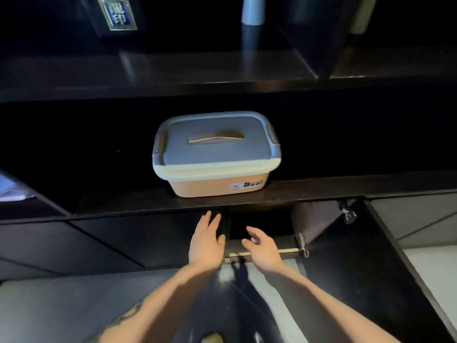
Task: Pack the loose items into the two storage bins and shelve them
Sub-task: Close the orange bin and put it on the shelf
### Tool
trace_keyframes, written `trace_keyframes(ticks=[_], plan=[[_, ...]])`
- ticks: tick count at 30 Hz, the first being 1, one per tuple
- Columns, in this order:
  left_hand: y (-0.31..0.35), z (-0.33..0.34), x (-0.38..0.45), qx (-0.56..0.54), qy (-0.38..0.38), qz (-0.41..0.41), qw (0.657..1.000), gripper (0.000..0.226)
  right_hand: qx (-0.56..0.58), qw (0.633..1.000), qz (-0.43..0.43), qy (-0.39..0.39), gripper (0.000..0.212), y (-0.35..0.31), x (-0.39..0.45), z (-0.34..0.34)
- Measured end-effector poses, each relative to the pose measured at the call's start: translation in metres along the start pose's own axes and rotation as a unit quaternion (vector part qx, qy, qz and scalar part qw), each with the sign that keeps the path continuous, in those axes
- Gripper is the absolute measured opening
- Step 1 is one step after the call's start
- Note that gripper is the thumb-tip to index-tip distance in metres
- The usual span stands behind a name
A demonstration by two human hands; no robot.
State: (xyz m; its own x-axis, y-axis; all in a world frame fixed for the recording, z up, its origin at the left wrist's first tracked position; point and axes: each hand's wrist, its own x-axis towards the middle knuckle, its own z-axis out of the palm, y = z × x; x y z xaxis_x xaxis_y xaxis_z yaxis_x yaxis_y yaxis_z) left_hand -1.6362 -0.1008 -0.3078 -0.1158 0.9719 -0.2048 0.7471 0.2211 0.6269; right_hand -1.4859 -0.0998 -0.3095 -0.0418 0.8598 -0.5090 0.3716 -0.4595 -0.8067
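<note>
A tan storage bin point(215, 188) with a grey-blue lid and a "Bear" label stands closed on the dark shelf point(321, 191), near the shelf's front edge. Only this one bin is in view. My left hand point(206, 243) is below the shelf edge with fingers spread, empty, in front of a dark cabinet panel. My right hand point(262, 248) hovers beside it, fingers loosely apart and empty, in front of an open cabinet compartment point(259, 226). Neither hand touches the bin.
An open cabinet door point(351, 256) with metal hinges swings out at the right. An upper shelf holds a blue plaque point(118, 14) and a grey cylinder point(253, 11). Pale floor shows at both lower sides. White cloth-like material point(12, 186) lies at the left edge.
</note>
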Motion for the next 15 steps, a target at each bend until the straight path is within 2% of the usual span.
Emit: trace_keyframes(ticks=[3,6,10,12,15], plan=[[-0.01,0.005,0.014,0.002,0.02,-0.03,0.999,0.059,0.062,0.996,0.049,-0.041,0.054,-0.022,0.033,0.014],[-0.01,0.01,0.022,-0.001,0.021,-0.05,0.999,0.064,0.036,0.996,0.071,-0.046,0.057,-0.03,0.064,0.022],[-0.008,0.018,0.023,-0.008,0.049,-0.068,0.996,0.064,-0.006,0.995,0.087,-0.057,0.049,-0.039,0.083,0.028],[-0.007,0.024,0.024,-0.006,0.064,-0.08,0.995,0.064,-0.024,0.995,0.081,-0.05,0.044,-0.039,0.088,0.029],[-0.004,0.03,0.022,-0.026,0.093,-0.112,0.989,0.063,-0.094,0.995,0.016,-0.034,0.036,-0.031,0.092,0.023]])
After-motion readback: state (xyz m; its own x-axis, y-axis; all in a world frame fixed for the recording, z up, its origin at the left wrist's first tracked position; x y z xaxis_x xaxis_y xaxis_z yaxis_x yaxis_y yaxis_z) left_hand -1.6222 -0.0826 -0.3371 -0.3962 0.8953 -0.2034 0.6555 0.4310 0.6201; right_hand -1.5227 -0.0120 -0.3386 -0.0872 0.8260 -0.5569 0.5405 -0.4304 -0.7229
